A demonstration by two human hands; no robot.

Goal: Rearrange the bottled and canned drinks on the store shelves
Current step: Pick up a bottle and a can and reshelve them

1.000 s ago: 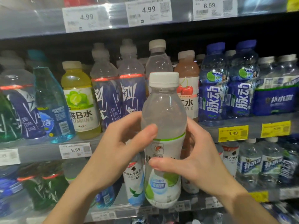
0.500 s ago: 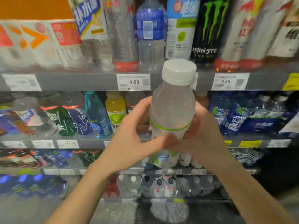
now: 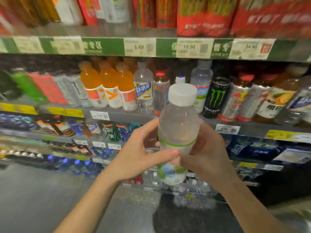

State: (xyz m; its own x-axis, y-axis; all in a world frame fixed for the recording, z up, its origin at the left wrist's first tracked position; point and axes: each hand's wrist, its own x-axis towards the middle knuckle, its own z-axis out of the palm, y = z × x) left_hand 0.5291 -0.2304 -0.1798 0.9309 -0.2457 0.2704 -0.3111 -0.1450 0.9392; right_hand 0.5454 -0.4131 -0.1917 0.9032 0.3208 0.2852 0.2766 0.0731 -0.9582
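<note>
A clear bottle [image 3: 178,130] with a white cap and a green-edged label stands upright in both my hands, in front of the shelves. My left hand [image 3: 143,152] grips its left side, thumb across the front of the label. My right hand [image 3: 206,152] wraps the right side and back, its fingertips meeting the left thumb. Behind the cap, on a shelf [image 3: 127,116], stand orange drink bottles [image 3: 104,88], clear water bottles [image 3: 143,89] and a black Monster can [image 3: 215,98].
The top shelf carries red packs [image 3: 207,15] above green price strips [image 3: 104,47]. Lower shelves [image 3: 252,130] hold blue and dark bottles. Grey floor [image 3: 50,199] shows at the bottom left. The picture is blurred by motion.
The view has swung upward, from the lower shelves to higher ones. Both hands have kept their hold and carried the bottle up with it.
</note>
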